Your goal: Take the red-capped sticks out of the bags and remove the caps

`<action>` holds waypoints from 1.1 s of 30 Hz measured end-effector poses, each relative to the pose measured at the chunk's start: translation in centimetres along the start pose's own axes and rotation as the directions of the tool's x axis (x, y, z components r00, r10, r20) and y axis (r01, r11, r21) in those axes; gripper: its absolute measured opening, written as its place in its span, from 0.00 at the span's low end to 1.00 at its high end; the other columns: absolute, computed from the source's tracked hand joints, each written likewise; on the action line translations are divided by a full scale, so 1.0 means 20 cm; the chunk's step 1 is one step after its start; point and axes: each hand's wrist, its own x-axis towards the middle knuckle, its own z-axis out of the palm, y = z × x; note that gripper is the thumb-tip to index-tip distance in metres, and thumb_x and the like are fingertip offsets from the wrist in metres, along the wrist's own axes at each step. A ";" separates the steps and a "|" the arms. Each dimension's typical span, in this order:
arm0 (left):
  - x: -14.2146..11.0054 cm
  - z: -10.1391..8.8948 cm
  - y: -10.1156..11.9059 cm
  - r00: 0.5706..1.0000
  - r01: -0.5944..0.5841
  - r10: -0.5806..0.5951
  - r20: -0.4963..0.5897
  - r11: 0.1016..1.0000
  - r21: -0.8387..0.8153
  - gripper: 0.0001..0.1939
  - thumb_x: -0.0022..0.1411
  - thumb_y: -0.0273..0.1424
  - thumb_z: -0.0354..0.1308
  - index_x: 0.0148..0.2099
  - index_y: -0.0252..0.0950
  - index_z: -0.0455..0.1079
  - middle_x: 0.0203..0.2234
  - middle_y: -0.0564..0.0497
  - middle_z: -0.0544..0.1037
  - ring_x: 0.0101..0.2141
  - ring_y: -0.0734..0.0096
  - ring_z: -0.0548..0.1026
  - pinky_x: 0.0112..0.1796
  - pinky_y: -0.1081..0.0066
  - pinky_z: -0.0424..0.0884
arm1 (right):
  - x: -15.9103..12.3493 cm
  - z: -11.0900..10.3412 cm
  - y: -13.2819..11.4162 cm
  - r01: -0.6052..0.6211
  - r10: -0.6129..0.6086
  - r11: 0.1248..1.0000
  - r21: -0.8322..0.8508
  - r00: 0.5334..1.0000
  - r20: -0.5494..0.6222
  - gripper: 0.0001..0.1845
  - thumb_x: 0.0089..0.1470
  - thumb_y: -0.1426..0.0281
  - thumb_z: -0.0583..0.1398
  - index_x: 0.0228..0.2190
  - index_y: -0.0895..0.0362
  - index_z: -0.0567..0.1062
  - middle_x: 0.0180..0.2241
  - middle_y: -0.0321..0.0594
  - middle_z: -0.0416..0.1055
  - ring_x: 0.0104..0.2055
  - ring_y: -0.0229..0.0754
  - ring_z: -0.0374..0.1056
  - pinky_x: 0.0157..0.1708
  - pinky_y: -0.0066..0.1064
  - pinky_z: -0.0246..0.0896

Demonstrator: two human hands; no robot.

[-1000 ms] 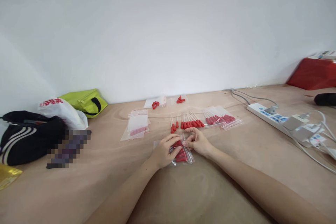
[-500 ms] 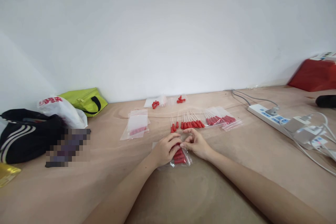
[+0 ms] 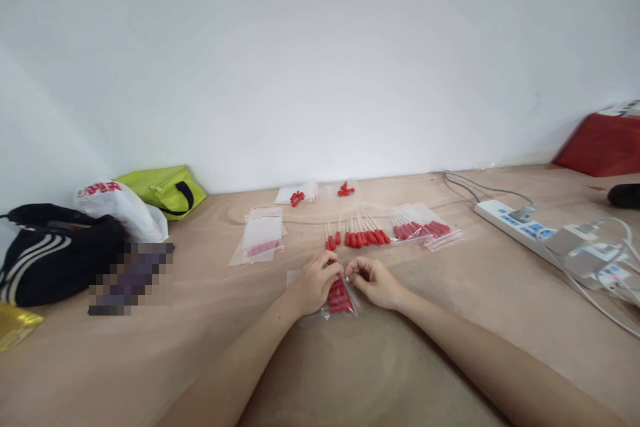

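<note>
Left hand (image 3: pixel 316 285) is covering part of a clear bag (image 3: pixel 355 305), grip unclear | right hand (image 3: pixel 376 282) is curling by its upper right edge, pinch unclear | bag, containing red pieces (image 3: pixel 339 300), is lying near loose red-tipped sticks (image 3: pixel 367 237) | keeping it flat should be helping

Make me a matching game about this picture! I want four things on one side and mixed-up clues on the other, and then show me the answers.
Things:
1. Power strip
2. Lime-green bag
3. Plastic bag nearest the person
4. Loose sticks

Clues:
A. pale, with red ends
B. partly under the left hand
C. has plugs in it
D. has a black strap

Right pairs: 1-C, 2-D, 3-B, 4-A
</note>
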 end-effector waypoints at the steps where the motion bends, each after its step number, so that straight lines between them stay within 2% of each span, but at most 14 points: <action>1: 0.00 0.00 0.00 1.000 0.011 -0.011 0.004 1.000 -0.015 0.12 0.58 0.22 0.42 0.35 0.36 0.66 0.36 0.48 0.66 0.36 0.71 0.66 0.39 0.70 0.65 | 0.00 0.00 0.00 -0.006 0.006 1.000 -0.001 0.999 0.033 0.04 0.45 0.70 0.55 0.26 0.57 0.69 0.26 0.35 0.69 0.28 0.34 0.63 0.29 0.27 0.58; 5: -0.01 0.00 -0.01 0.999 0.045 -0.045 0.005 0.998 -0.049 0.12 0.58 0.22 0.42 0.35 0.36 0.66 0.36 0.49 0.66 0.37 0.71 0.66 0.41 0.69 0.65 | -0.02 -0.01 0.01 -0.036 0.028 0.996 0.083 0.995 0.096 0.11 0.42 0.67 0.59 0.32 0.57 0.73 0.29 0.37 0.72 0.30 0.37 0.67 0.33 0.31 0.62; 7: -0.01 -0.01 -0.01 0.998 0.057 -0.056 0.005 0.997 -0.058 0.11 0.59 0.22 0.42 0.35 0.36 0.66 0.36 0.49 0.67 0.37 0.71 0.66 0.41 0.69 0.65 | -0.03 -0.01 0.00 -0.011 0.011 1.000 0.000 0.998 0.063 0.10 0.43 0.68 0.59 0.31 0.57 0.74 0.28 0.37 0.73 0.29 0.38 0.67 0.31 0.32 0.63; 10: 0.00 -0.01 0.00 0.998 0.059 -0.059 0.007 0.996 -0.066 0.12 0.59 0.24 0.42 0.38 0.37 0.66 0.37 0.49 0.68 0.39 0.71 0.67 0.41 0.69 0.65 | -0.03 0.00 -0.02 0.120 -0.121 0.965 -0.232 0.993 0.007 0.06 0.46 0.71 0.56 0.26 0.54 0.74 0.27 0.36 0.73 0.29 0.38 0.67 0.32 0.32 0.63; 13: 0.00 -0.02 0.00 1.000 0.013 -0.012 0.028 0.999 -0.049 0.15 0.60 0.24 0.42 0.44 0.38 0.67 0.44 0.47 0.68 0.45 0.69 0.67 0.45 0.68 0.64 | -0.04 -0.01 -0.05 0.250 -0.260 0.890 -0.382 0.965 0.025 0.08 0.49 0.73 0.54 0.24 0.54 0.73 0.26 0.36 0.72 0.28 0.37 0.66 0.31 0.30 0.62; 15: 0.00 -0.02 0.00 0.999 -0.025 0.027 0.041 0.999 -0.034 0.15 0.61 0.25 0.42 0.45 0.39 0.68 0.46 0.47 0.68 0.47 0.68 0.66 0.46 0.67 0.63 | -0.05 -0.01 -0.05 0.308 -0.326 0.841 -0.444 0.945 0.038 0.09 0.51 0.74 0.53 0.24 0.54 0.72 0.26 0.38 0.71 0.29 0.38 0.66 0.31 0.30 0.61; 19: 0.00 -0.02 -0.02 0.994 -0.108 0.108 0.004 0.994 0.002 0.15 0.62 0.26 0.43 0.39 0.39 0.71 0.41 0.48 0.73 0.42 0.69 0.69 0.44 0.67 0.66 | -0.05 -0.01 -0.04 0.400 -0.427 0.728 -0.557 0.900 0.088 0.10 0.53 0.74 0.51 0.28 0.54 0.71 0.30 0.40 0.71 0.33 0.39 0.65 0.34 0.31 0.59; 24: 0.00 -0.01 -0.03 0.979 -0.199 0.202 -0.019 0.975 0.103 0.17 0.62 0.25 0.40 0.38 0.37 0.72 0.36 0.48 0.76 0.38 0.70 0.71 0.40 0.70 0.68 | -0.05 -0.03 -0.05 0.435 -0.484 0.534 -0.725 0.860 0.160 0.12 0.54 0.75 0.49 0.28 0.56 0.72 0.29 0.41 0.71 0.32 0.40 0.62 0.32 0.32 0.54; 27: -0.01 0.00 -0.04 0.974 -0.210 0.220 -0.057 0.967 0.142 0.17 0.63 0.25 0.40 0.38 0.36 0.71 0.35 0.48 0.76 0.37 0.72 0.72 0.39 0.72 0.69 | -0.04 -0.04 -0.06 0.497 -0.567 0.396 -0.772 0.794 0.220 0.13 0.55 0.75 0.49 0.29 0.55 0.72 0.29 0.39 0.71 0.30 0.38 0.60 0.31 0.32 0.50; 31: -0.01 0.00 -0.03 0.959 -0.245 0.264 -0.101 0.954 0.173 0.16 0.63 0.26 0.40 0.36 0.35 0.70 0.34 0.50 0.76 0.36 0.74 0.73 0.37 0.74 0.70 | -0.02 -0.05 -0.05 0.596 -0.727 0.207 -0.776 0.624 0.286 0.10 0.55 0.74 0.51 0.29 0.56 0.72 0.27 0.35 0.71 0.29 0.35 0.57 0.31 0.31 0.48; 33: -0.01 0.00 -0.03 0.957 -0.257 0.276 -0.092 0.949 0.182 0.16 0.64 0.26 0.39 0.36 0.35 0.70 0.34 0.50 0.76 0.35 0.74 0.73 0.36 0.75 0.70 | -0.02 -0.05 -0.05 0.620 -0.749 0.119 -0.775 0.569 0.340 0.11 0.55 0.75 0.50 0.27 0.57 0.71 0.26 0.35 0.70 0.29 0.35 0.56 0.31 0.31 0.47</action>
